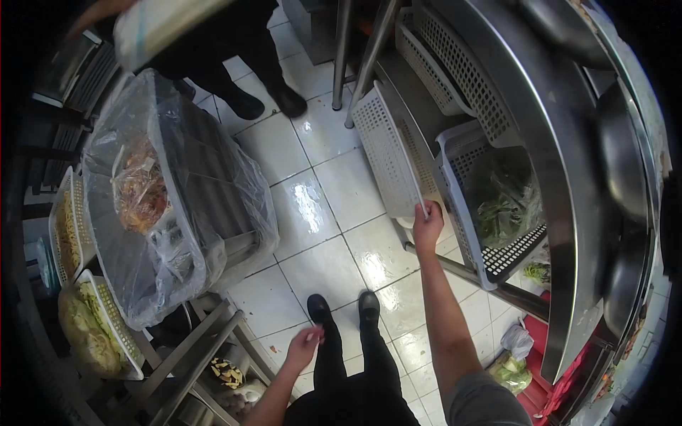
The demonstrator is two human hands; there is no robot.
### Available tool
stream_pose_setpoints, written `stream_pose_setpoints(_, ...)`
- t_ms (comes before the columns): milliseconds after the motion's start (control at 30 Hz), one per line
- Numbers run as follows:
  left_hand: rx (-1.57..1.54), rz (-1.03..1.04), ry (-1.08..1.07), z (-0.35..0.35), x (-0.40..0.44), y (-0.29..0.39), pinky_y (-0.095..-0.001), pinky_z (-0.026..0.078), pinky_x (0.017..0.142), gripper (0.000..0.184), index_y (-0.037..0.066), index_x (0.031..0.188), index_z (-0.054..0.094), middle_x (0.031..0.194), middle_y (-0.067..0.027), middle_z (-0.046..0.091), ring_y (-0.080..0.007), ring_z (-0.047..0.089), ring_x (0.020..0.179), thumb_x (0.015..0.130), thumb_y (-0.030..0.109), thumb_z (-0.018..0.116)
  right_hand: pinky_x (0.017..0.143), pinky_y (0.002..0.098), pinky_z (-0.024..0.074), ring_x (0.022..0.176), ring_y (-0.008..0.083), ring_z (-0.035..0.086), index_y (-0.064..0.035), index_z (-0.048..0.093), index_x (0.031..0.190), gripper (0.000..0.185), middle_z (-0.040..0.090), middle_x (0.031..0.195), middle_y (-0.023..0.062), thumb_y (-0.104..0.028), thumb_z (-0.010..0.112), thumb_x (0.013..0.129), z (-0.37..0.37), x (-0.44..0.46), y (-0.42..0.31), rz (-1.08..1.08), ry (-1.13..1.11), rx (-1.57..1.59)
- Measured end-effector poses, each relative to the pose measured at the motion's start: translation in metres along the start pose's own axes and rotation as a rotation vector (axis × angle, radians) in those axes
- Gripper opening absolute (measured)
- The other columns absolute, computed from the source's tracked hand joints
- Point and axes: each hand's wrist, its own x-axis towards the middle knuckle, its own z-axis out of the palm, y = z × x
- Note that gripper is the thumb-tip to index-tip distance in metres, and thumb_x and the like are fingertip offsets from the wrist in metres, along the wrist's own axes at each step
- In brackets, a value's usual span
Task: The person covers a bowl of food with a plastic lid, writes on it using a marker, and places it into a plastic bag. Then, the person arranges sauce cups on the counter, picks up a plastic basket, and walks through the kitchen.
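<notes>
My right hand (428, 226) is closed on the near end of a white perforated plastic basket (387, 153). This basket is tilted and sticks out over the floor from the lower shelf on the right. My left hand (305, 346) hangs in the air above the floor, close to my leg. Its fingers are loosely bent and apart, with nothing visible in them. Beside the white basket, a grey-white basket (455, 206) on the shelf holds leafy greens (501, 199) in a clear plastic bag.
A plastic-lined bin (220, 206) with bagged food stands at left, near baskets of noodles (67, 227) and vegetables (99, 326). Ahead, another person (234, 57) carries a pale, blurred object (160, 28). A steel counter (529, 106) curves along the right above more baskets (433, 64).
</notes>
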Motion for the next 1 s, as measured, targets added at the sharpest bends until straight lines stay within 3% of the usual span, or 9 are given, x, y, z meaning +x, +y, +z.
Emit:
stream_pose_setpoints(100,0.047,0.115,-0.085,0.028,0.079,0.089,-0.0265,0.045,0.08,0.029,0.003,0.116,0.048,0.109,-0.0067,0.054,-0.0142,0.055,0.094,0.088,0.007,0.051,0.063,0.0341,0.0429,0.069,0.0294,0.053,0.0001,0.053,0.081,0.009,0.053,0.076,0.0146,-0.003,0.061,0.077,-0.008,-0.033,-0.03,-0.029,0.05,0.07)
stream_pose_setpoints(200,-0.173,0.172,-0.093,0.067,0.124,0.178,-0.0377,0.038,0.094,0.091,0.01,0.14,0.002,0.136,-0.0206,0.027,-0.0348,0.035,0.122,0.079,0.029,0.067,0.063,0.036,0.041,0.07,0.0304,0.051,0.0004,0.052,0.08,0.01,0.051,0.074,0.0151,-0.001,0.06,0.074,-0.029,-0.075,-0.071,-0.081,-0.033,0.014)
stream_pose_setpoints(267,-0.126,0.196,0.012,0.088,0.131,0.223,-0.0366,0.039,0.094,0.109,0.01,0.14,-0.007,0.135,-0.0242,0.028,-0.0343,0.036,0.122,0.071,0.041,0.071,0.065,0.0385,0.0405,0.072,0.0322,0.05,0.0,0.053,0.08,0.01,0.051,0.075,0.015,0.0,0.059,0.073,-0.044,-0.102,-0.095,-0.132,-0.089,-0.026)
stream_pose_setpoints(367,-0.214,-0.068,0.145,0.097,0.091,0.259,-0.0355,0.041,0.092,0.102,0.007,0.139,-0.01,0.131,-0.0252,0.034,-0.0351,0.042,0.117,0.075,0.027,0.068,0.068,0.0412,0.0403,0.075,0.0345,0.05,-0.0005,0.053,0.081,0.01,0.052,0.076,0.0153,-0.001,0.056,0.072,-0.073,-0.126,-0.128,-0.19,-0.185,0.003)
stream_pose_setpoints(433,-0.154,0.131,0.238,0.094,0.09,0.191,-0.0379,0.054,0.054,0.077,0.015,0.136,0.001,0.124,-0.0173,0.04,-0.0275,0.054,0.1,0.079,0.007,0.053,0.069,0.0422,0.0403,0.077,0.0357,0.05,-0.0008,0.054,0.083,0.011,0.052,0.079,0.0163,-0.001,0.055,0.072,-0.091,-0.142,-0.14,-0.228,-0.327,0.018)
stream_pose_setpoints(500,-0.231,0.123,0.267,0.082,0.067,0.158,-0.0318,0.054,0.052,0.071,0.015,0.135,0.006,0.123,-0.0169,0.041,-0.0259,0.056,0.097,0.077,-0.004,0.043,0.071,0.043,0.041,0.08,0.0376,0.05,-0.0006,0.054,0.088,0.015,0.053,0.085,0.0183,-0.002,0.055,0.073,-0.114,-0.163,-0.141,-0.227,-0.619,0.036)
stream_pose_setpoints(633,-0.222,0.017,0.249,0.05,-0.028,0.1,-0.0364,0.039,0.094,0.078,0.005,0.138,0.009,0.123,-0.0179,0.044,-0.0284,0.047,0.113,0.073,-0.005,0.05,0.071,0.0368,0.0452,0.081,0.033,0.056,-0.0011,0.055,0.107,0.038,0.057,0.086,0.0164,-0.019,0.066,0.076,-0.157,-0.146,-0.175,0.084,-1.303,-0.028)
stream_pose_setpoints(800,-0.275,-0.081,0.237,0.055,-0.104,0.111,-0.0335,0.041,0.092,0.072,0.005,0.136,0.015,0.119,-0.0137,0.047,-0.0233,0.049,0.109,0.073,-0.006,0.048,0.08,0.0428,0.0451,0.103,0.033,0.049,-0.0025,0.049,0.115,0.054,0.049,0.113,0.0213,-0.038,0.063,0.076,-0.099,-0.206,-0.122,-0.247,-1.193,-0.328)
stream_pose_setpoints(1000,-0.166,-0.156,0.26,0.053,-0.119,0.051,-0.0323,0.047,0.082,0.07,0.005,0.136,0.015,0.116,-0.0151,0.05,-0.0235,0.054,0.102,0.074,-0.004,0.046,0.08,0.0423,0.0453,0.096,0.035,0.055,-0.0005,0.054,0.099,0.036,0.057,0.101,0.0221,-0.028,0.061,0.076,-0.058,-0.293,-0.082,0.184,-1.504,-0.373)
